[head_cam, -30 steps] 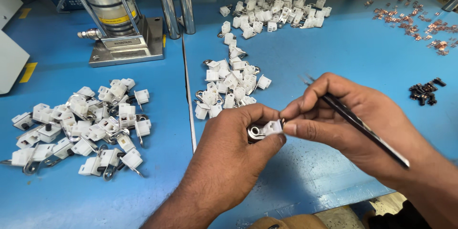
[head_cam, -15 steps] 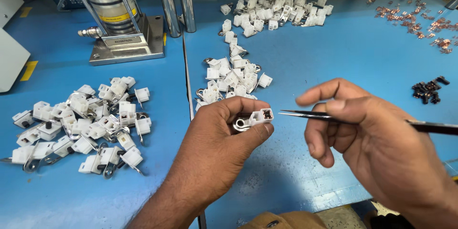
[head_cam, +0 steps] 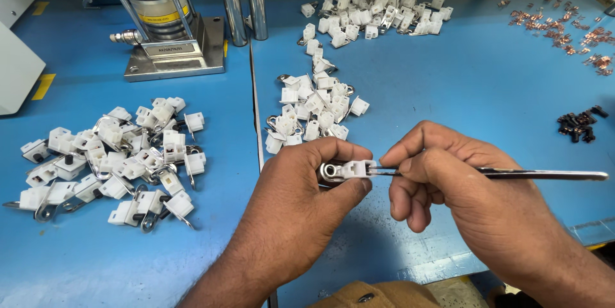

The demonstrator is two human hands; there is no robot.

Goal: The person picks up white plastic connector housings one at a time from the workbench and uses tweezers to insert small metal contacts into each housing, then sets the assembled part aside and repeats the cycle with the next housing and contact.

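Overall, blue table carries a white connector heap at nine o'clock. Left hand pinches one white connector with metal ring at centre. Right hand, at three o'clock, grips tweezers, tips touching that connector.

Small white connector, metal tweezers
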